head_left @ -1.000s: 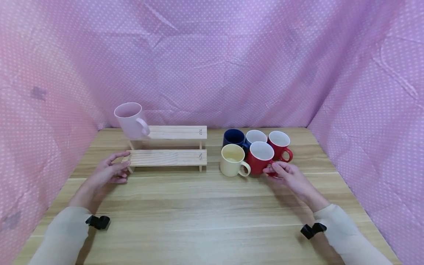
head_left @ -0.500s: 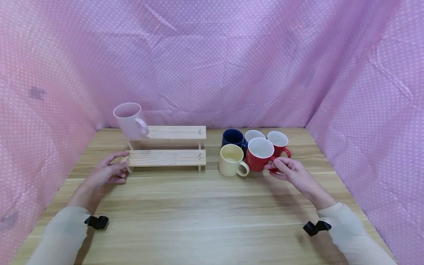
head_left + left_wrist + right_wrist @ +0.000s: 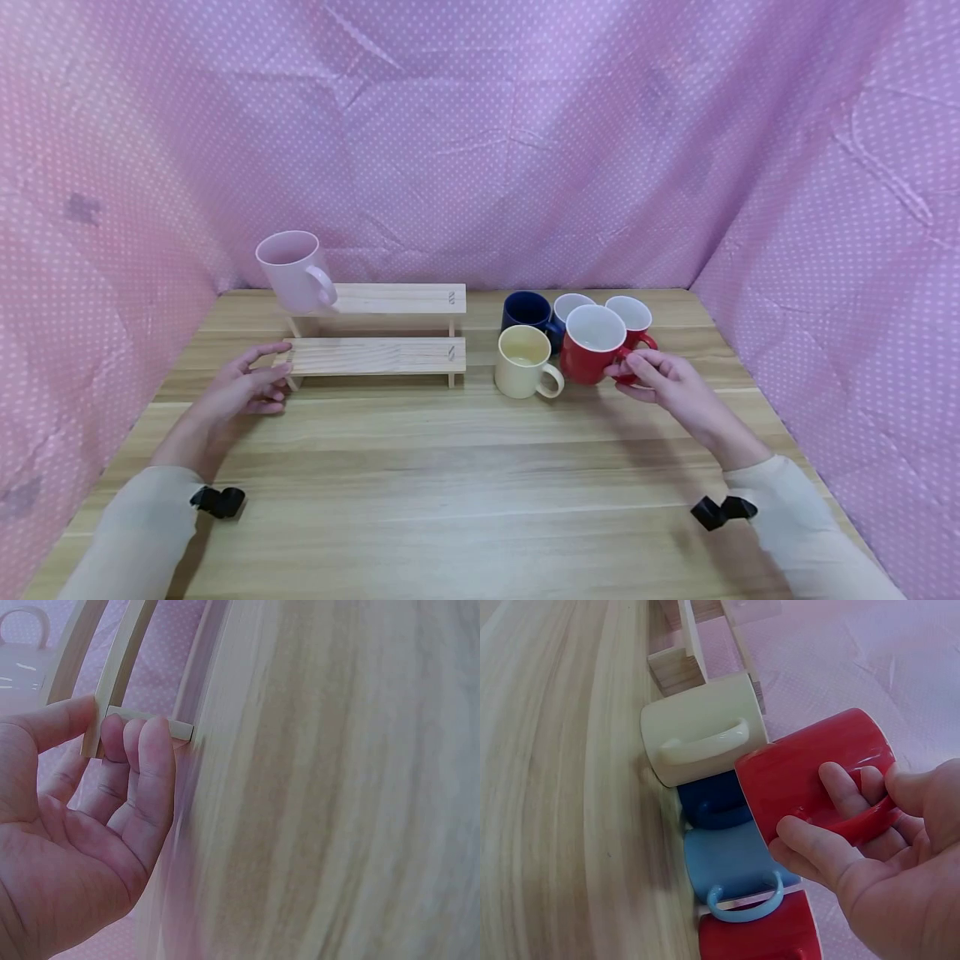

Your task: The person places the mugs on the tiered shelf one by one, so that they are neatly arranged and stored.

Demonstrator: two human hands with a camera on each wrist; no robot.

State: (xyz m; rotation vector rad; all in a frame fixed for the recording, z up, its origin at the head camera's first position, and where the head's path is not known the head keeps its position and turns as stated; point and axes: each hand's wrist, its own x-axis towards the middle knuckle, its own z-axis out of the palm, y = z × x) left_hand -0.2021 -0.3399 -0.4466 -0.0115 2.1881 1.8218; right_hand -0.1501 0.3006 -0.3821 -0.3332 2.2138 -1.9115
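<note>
A glossy red mug [image 3: 587, 360], white inside, hangs above the surface [image 3: 480, 492] at right, mouth upward; a pale, two-level wooden rack [image 3: 382, 357] stands upright at left.

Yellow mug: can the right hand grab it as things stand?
Probably not yet: the right hand is holding a red mug. Otherwise the way looks free; nothing covers the near side of the yellow mug.

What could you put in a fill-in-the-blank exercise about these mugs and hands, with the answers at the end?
1. The right hand holds a red mug by its ____.
2. The inside of that mug is coloured ____.
3. In the head view, the pink mug stands at the ____ end of the upper board.
4. The left hand grips the lower board, which is made of ____.

Missing words: handle; white; left; wood.
</note>
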